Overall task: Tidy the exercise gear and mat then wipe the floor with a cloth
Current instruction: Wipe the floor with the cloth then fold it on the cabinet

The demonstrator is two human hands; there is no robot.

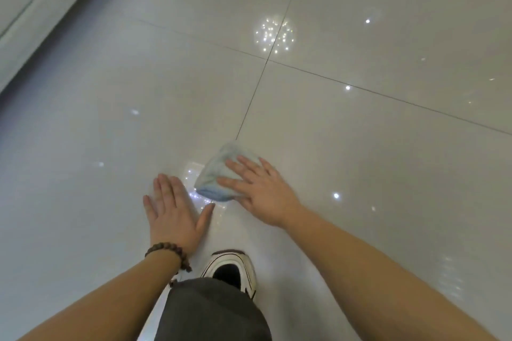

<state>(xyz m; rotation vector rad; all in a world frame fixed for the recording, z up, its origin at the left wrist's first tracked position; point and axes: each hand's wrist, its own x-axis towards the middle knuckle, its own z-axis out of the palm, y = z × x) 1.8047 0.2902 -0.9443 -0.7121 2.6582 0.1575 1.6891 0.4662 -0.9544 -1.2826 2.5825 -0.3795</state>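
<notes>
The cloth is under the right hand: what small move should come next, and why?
Probably push the cloth forward along the floor. The right hand lies flat on it, the left hand braces on the tile, and bare floor lies ahead.

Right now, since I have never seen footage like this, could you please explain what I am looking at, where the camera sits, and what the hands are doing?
There is no machine here: the single picture comes from a camera worn on a person's head, looking forward and down. Both bare arms reach in from the bottom edge. The right hand lies flat, fingers spread, on a folded pale blue cloth on the glossy tiled floor. The left hand, with a beaded bracelet on its wrist, rests open and flat on the floor beside the cloth and holds nothing. Below it you see a grey trouser leg and a white shoe. The bright dots are light reflections.
</notes>
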